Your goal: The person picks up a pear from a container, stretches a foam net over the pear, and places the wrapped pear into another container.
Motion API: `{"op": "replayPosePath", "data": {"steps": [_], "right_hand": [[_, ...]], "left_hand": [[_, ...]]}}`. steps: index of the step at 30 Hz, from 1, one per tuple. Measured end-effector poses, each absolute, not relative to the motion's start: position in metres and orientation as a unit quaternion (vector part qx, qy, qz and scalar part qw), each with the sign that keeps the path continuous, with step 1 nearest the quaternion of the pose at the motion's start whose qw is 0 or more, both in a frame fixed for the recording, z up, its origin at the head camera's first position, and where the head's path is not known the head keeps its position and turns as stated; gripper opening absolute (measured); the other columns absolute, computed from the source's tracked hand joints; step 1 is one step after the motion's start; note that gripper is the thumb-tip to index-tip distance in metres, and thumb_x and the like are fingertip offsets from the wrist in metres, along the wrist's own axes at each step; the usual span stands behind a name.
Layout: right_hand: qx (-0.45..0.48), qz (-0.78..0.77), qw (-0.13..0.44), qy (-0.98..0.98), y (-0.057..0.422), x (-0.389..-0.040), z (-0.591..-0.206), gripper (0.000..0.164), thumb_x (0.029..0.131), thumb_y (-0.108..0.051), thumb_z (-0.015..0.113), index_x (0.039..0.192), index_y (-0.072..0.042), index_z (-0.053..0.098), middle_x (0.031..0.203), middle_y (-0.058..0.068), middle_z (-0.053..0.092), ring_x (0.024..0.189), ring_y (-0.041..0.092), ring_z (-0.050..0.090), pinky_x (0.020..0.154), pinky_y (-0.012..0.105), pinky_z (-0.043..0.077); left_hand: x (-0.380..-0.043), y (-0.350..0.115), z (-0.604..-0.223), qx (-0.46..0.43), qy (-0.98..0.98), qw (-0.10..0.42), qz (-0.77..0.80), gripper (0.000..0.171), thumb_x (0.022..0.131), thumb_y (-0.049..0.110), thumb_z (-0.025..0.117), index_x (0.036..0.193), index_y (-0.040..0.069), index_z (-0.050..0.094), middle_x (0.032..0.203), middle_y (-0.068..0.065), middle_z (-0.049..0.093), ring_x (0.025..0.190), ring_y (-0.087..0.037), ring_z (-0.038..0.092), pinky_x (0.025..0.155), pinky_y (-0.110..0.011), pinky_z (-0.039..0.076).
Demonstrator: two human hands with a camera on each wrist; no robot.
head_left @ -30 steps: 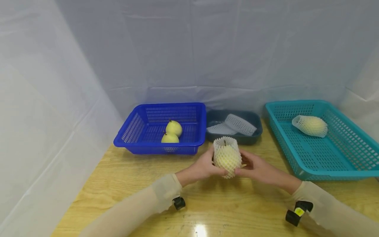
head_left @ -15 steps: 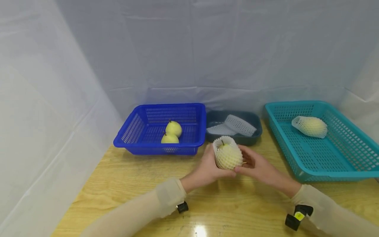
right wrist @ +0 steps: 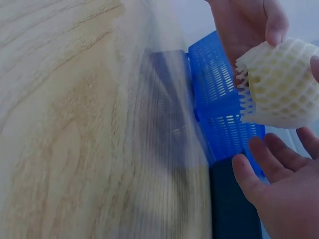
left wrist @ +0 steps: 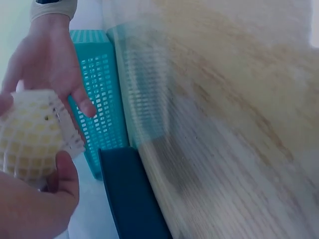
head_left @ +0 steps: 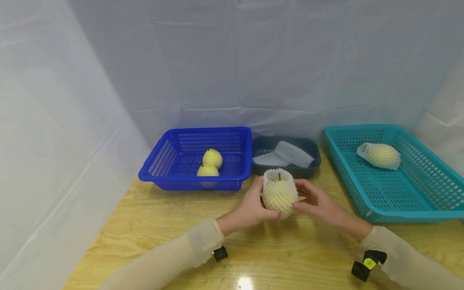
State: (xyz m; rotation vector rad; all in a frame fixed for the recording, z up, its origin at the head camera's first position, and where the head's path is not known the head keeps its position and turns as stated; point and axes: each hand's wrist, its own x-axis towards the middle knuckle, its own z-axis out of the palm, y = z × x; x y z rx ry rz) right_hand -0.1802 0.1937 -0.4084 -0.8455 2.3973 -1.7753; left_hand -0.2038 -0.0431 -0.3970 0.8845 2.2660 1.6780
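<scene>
A yellow pear in a white foam net (head_left: 280, 195) is held up over the table, its stem showing at the net's open top in the head view. My left hand (head_left: 250, 207) grips it from the left side, thumb across the front; the left wrist view shows the curled left thumb on the netted pear (left wrist: 30, 137). My right hand (head_left: 322, 205) is at the pear's right side with fingers spread. Seen from the right wrist, the right hand (right wrist: 294, 184) has loose fingers mostly apart from the net; whether its thumb touches is hard to tell.
Two bare pears (head_left: 212, 158) lie in a blue basket (head_left: 195, 183) at back left. A dark tray (head_left: 311, 169) beside it contains flat foam nets (head_left: 293, 153). At right, a teal basket (head_left: 362, 197) contains another netted pear (head_left: 382, 156). White sheeting (head_left: 232, 60) stands behind.
The netted pear first tilts, then comes back upright and shifts slightly right, still in my left hand. My right fingers have eased slightly away from it.
</scene>
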Motion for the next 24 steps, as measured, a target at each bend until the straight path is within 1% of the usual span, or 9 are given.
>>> {"op": "replayPosePath", "data": {"steps": [2,5,7,9,11,13,16,20,24], "right_hand": [[-0.275,-0.577,0.038,0.768,0.194,-0.18,-0.407,0.062,0.096,-0.005,0.066,0.148,0.006,0.034,0.143,0.03,0.046,0.121,-0.004,0.054,0.097,0.021,0.051],[-0.282,-0.585,0.075,0.757,0.195,-0.178,-0.405,0.077,0.095,-0.007,0.068,0.156,0.004,0.022,0.151,0.033,0.036,0.124,-0.004,0.052,0.099,0.021,0.049],[-0.283,-0.589,0.094,0.751,0.194,-0.177,-0.404,0.083,0.095,-0.008,0.067,0.159,0.002,0.015,0.155,0.033,0.03,0.125,-0.003,0.052,0.1,0.023,0.049],[-0.283,-0.592,0.101,0.748,0.193,-0.176,-0.404,0.085,0.096,-0.008,0.066,0.16,0.0,0.012,0.157,0.032,0.028,0.126,-0.001,0.052,0.1,0.024,0.05],[-0.28,-0.593,0.093,0.749,0.192,-0.175,-0.404,0.083,0.096,-0.007,0.065,0.159,0.001,0.012,0.156,0.033,0.029,0.127,0.005,0.053,0.099,0.026,0.051],[-0.265,-0.591,0.078,0.758,0.191,-0.175,-0.404,0.08,0.097,-0.008,0.065,0.159,0.002,0.015,0.155,0.033,0.032,0.129,0.013,0.053,0.098,0.024,0.051],[-0.234,-0.592,0.054,0.769,0.189,-0.176,-0.405,0.074,0.098,-0.009,0.064,0.156,0.003,0.02,0.149,0.033,0.039,0.13,0.03,0.051,0.094,0.023,0.052],[-0.202,-0.591,0.027,0.781,0.186,-0.177,-0.405,0.069,0.097,-0.01,0.065,0.154,0.002,0.027,0.142,0.029,0.046,0.128,0.042,0.051,0.091,0.022,0.053],[-0.194,-0.585,0.011,0.787,0.18,-0.176,-0.405,0.068,0.096,-0.009,0.067,0.152,0.002,0.03,0.139,0.028,0.049,0.125,0.042,0.053,0.09,0.02,0.053]], "left_hand": [[-0.204,-0.046,-0.395,0.312,0.757,0.105,0.564,0.087,0.07,0.004,0.079,0.146,0.01,0.037,0.136,-0.011,0.048,0.112,-0.018,0.056,0.091,-0.028,0.055],[-0.205,-0.048,-0.393,0.336,0.757,0.112,0.549,0.087,0.072,0.007,0.078,0.148,0.01,0.037,0.135,-0.012,0.048,0.108,-0.016,0.055,0.088,-0.029,0.056],[-0.205,-0.049,-0.393,0.345,0.761,0.112,0.538,0.087,0.072,0.009,0.078,0.149,0.009,0.037,0.133,-0.011,0.049,0.106,-0.015,0.054,0.087,-0.031,0.056],[-0.205,-0.05,-0.394,0.346,0.762,0.111,0.536,0.087,0.073,0.01,0.078,0.149,0.009,0.037,0.132,-0.01,0.048,0.105,-0.018,0.053,0.088,-0.035,0.056],[-0.205,-0.05,-0.395,0.339,0.761,0.104,0.543,0.087,0.073,0.01,0.079,0.149,0.008,0.036,0.13,-0.011,0.047,0.105,-0.022,0.053,0.088,-0.039,0.056],[-0.204,-0.05,-0.396,0.324,0.762,0.093,0.553,0.086,0.075,0.01,0.08,0.148,0.009,0.035,0.129,-0.011,0.045,0.107,-0.026,0.052,0.089,-0.042,0.055],[-0.2,-0.049,-0.397,0.303,0.781,0.057,0.544,0.082,0.08,0.015,0.08,0.148,0.009,0.035,0.129,-0.01,0.046,0.11,-0.028,0.053,0.088,-0.04,0.053],[-0.192,-0.046,-0.394,0.29,0.815,0.025,0.502,0.078,0.085,0.021,0.076,0.15,0.013,0.033,0.13,-0.003,0.047,0.113,-0.022,0.053,0.088,-0.037,0.054],[-0.185,-0.04,-0.391,0.282,0.837,0.014,0.468,0.089,0.082,0.03,0.082,0.153,0.016,0.031,0.132,0.0,0.046,0.115,-0.014,0.051,0.095,-0.034,0.053]]}}
